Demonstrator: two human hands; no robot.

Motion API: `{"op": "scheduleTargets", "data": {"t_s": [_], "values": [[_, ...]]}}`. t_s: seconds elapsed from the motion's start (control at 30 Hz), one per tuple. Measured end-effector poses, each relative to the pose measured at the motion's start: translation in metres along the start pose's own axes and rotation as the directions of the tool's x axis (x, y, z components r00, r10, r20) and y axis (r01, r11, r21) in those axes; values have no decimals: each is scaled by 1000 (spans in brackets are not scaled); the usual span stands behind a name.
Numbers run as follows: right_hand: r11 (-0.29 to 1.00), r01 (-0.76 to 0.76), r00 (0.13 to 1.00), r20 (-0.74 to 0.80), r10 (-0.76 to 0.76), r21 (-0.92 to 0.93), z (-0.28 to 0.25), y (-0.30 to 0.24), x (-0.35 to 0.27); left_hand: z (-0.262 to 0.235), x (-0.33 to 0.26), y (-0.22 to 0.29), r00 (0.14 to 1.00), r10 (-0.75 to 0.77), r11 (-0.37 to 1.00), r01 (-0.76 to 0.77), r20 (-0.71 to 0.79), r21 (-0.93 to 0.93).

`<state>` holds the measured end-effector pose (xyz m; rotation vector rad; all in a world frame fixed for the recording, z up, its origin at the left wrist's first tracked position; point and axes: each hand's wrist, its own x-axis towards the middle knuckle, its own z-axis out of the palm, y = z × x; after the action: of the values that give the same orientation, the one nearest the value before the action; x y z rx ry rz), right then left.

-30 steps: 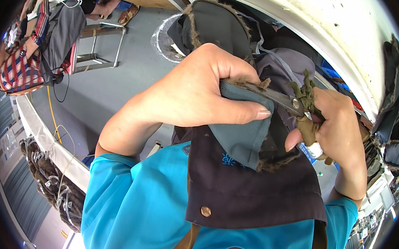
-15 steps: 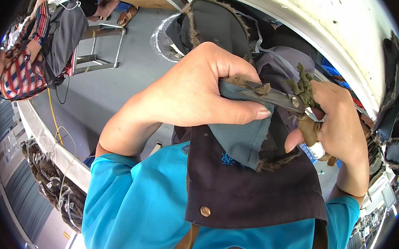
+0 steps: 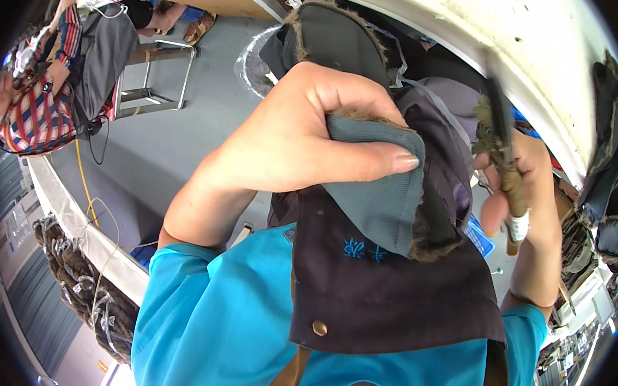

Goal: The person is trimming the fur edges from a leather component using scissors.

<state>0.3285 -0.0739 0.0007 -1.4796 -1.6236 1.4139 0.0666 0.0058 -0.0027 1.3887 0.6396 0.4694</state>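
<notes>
My left hand [image 3: 312, 136] pinches a fur-edged piece of grey-blue ribbed fabric [image 3: 379, 197] between thumb and fingers. Brown fur fringes the piece along its top and lower right, and its dark side shows at the right. It hangs in front of my dark apron [image 3: 394, 304]. Over to the right, my right hand [image 3: 529, 185] is closed round a pair of scissors [image 3: 511, 180] whose handles are wrapped in olive cloth strips. The blades point up, blurred by motion, apart from the fabric.
Beyond my hands lies a dark fur-trimmed piece [image 3: 332, 42]. A white table edge [image 3: 529, 72] curves along the upper right, with dark garments [image 3: 611, 162] hanging beside it. At the left, a person in a checked top [image 3: 38, 116] sits near a metal-framed stool [image 3: 153, 77]. Brown fur bundles [image 3: 84, 285] lie lower left.
The scissors have come away from the fabric's top edge and swung upright to the right with my right hand. My left hand keeps its hold on the fabric, nearly in place.
</notes>
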Motion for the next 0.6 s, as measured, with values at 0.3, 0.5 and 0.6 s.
{"op": "scheduleTargets", "data": {"t_s": [0.3, 0.5, 0.6], "values": [[688, -46, 954, -172, 244, 724, 51, -1, -8, 4, -2, -4, 992, 46, 963, -75, -119, -259], [741, -14, 993, -77, 89, 671, 57, -11, 4, 6, -3, -2, 984, -14, 920, -57, -177, -388], [790, -66, 997, 4, 81, 609, 55, -18, 7, 5, -4, -2, 987, -31, 928, -30, -157, -372]]}}
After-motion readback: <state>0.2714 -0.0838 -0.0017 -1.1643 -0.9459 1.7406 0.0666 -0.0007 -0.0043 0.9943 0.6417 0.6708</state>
